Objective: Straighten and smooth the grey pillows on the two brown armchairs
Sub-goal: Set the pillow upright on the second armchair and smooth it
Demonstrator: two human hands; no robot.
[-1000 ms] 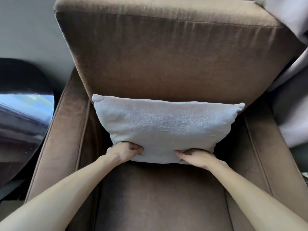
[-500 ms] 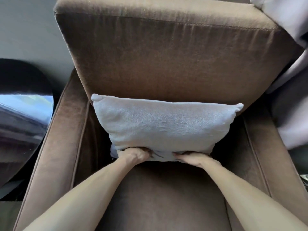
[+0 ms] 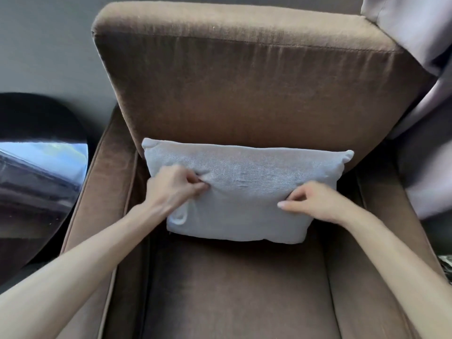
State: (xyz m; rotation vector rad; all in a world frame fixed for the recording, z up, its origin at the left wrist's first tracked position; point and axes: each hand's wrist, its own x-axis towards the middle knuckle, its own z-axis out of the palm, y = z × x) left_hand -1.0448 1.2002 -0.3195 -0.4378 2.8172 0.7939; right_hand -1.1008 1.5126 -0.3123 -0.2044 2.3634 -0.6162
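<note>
A light grey pillow (image 3: 244, 192) leans against the backrest of a brown armchair (image 3: 239, 89), its lower edge resting on the seat. My left hand (image 3: 171, 189) lies on the pillow's left front face, fingers curled and pinching a fold of the fabric. My right hand (image 3: 315, 201) presses on the pillow's right front face with fingers bent and the thumb stretched toward the middle. A small loop of fabric shows at the pillow's lower left corner. Only one armchair is in view.
A glossy black round table (image 3: 36, 172) stands close to the left armrest. Pale grey curtain fabric (image 3: 420, 35) hangs at the upper right and drapes beside the right armrest. A grey wall is behind the chair.
Both hands came up from under the pillow's bottom edge onto its front face. The pillow has tipped so more of its front shows and its lower edge sits further forward on the seat.
</note>
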